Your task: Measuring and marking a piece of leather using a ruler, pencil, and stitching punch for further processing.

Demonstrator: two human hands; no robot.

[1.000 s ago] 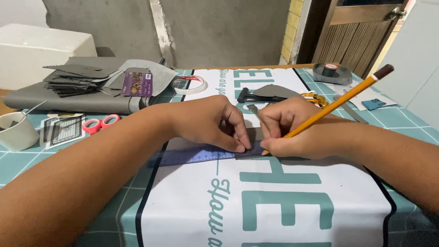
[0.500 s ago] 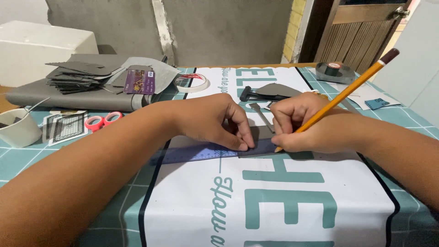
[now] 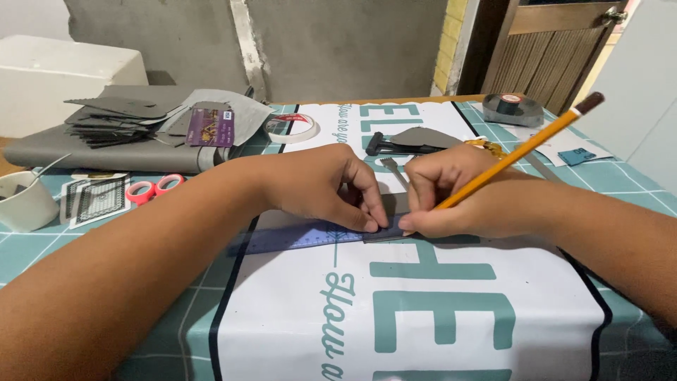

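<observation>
Since half a second ago our right hand [image 3: 451, 201] has drawn the yellow pencil [image 3: 515, 156] back leftward along the blue ruler [image 3: 303, 238]. Our left hand [image 3: 321, 187] presses fingertips on the ruler over a dark grey piece [image 3: 384, 231], mid-table. We judge a line is being ruled; next needs steady pressure. The pencil tip is hidden; beyond lie a hammer [image 3: 381, 147] and tape roll [image 3: 290, 129].
</observation>
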